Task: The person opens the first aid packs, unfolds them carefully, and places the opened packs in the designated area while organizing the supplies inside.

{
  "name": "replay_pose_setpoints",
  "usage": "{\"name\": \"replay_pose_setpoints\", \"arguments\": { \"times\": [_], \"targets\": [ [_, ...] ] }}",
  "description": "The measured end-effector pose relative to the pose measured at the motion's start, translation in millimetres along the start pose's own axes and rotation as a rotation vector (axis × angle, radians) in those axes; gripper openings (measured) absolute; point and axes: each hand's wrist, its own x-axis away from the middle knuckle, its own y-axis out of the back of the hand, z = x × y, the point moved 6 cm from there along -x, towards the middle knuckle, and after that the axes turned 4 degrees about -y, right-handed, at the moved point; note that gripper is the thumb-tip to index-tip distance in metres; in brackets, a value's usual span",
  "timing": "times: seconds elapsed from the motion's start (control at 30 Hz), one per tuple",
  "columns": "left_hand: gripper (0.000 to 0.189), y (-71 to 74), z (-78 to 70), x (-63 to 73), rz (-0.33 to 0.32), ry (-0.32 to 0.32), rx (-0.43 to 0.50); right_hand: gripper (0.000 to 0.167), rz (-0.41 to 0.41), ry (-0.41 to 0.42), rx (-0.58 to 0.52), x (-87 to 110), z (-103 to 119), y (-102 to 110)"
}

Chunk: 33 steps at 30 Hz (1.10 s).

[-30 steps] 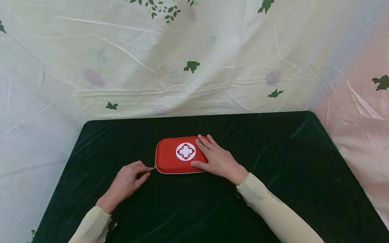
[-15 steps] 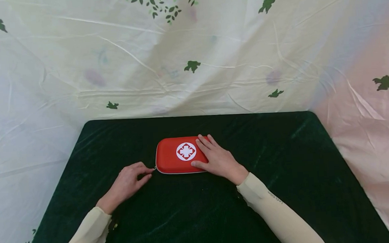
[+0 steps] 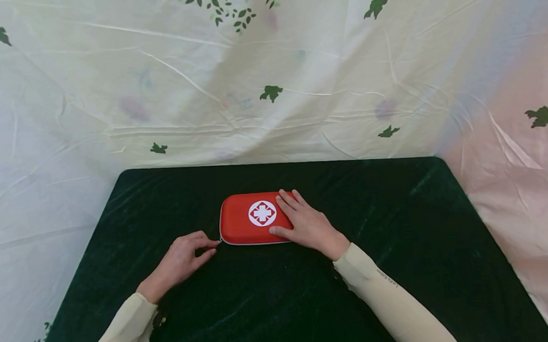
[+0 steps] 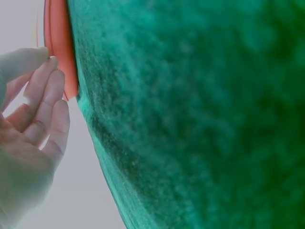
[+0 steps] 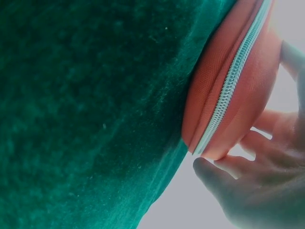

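A red zippered first-aid case (image 3: 235,219) with a white cross emblem lies flat on the dark green cloth. At its near left corner my left hand (image 3: 178,261) pinches the small zipper pull (image 3: 220,241) between thumb and forefinger. My right hand (image 3: 311,226) rests spread over the case's right end, fingers straight on the lid. In the right wrist view the silver zipper (image 5: 228,86) runs closed along the near side. The left wrist view shows the thumb and forefinger meeting right at the case's edge (image 4: 62,52); the pull is hidden there.
A green velvet cloth (image 3: 272,305) covers the table, whose far corners are rounded. Behind it and at both sides hangs a pale curtain (image 3: 326,111) printed with green birds and leaves. Cream sleeves (image 3: 133,318) cover both forearms.
My left hand has slid slightly toward me and to the right, bringing the zipper pull along the case's left end to its near corner. The right hand and case stay put.
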Motion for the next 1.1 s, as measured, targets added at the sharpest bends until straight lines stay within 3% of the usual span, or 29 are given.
{"name": "replay_pose_setpoints", "arguments": {
  "times": [0.37, 0.67, 0.77, 0.9, 1.0, 1.1],
  "targets": [
    [0.022, -5.4, -7.9, 2.1, 0.04, -0.02, 0.012, 0.094, 0.0, 0.004, -0.005, -0.7, 2, -2],
    [0.025, -7.6, -12.9, 3.2, -0.017, -0.003, 0.03, 0.093, -0.023, -0.004, 0.024, 1.8, 3, 0],
    [0.024, -8.1, -14.4, 1.6, -0.034, 0.024, 0.028, 0.094, -0.049, -0.006, 0.043, 3.9, 4, 1],
    [0.023, -9.0, -12.5, -1.6, -0.052, 0.107, 0.02, 0.091, -0.109, 0.015, 0.052, 5.6, 2, 6],
    [0.019, -10.1, -8.8, -5.9, -0.062, 0.179, 0.009, 0.086, -0.152, 0.031, 0.026, 2.5, -2, 11],
    [0.013, -10.7, -5.8, -11.0, -0.075, 0.22, 0.0, 0.083, -0.144, 0.037, -0.03, -5.1, -7, 15]
  ]
}}
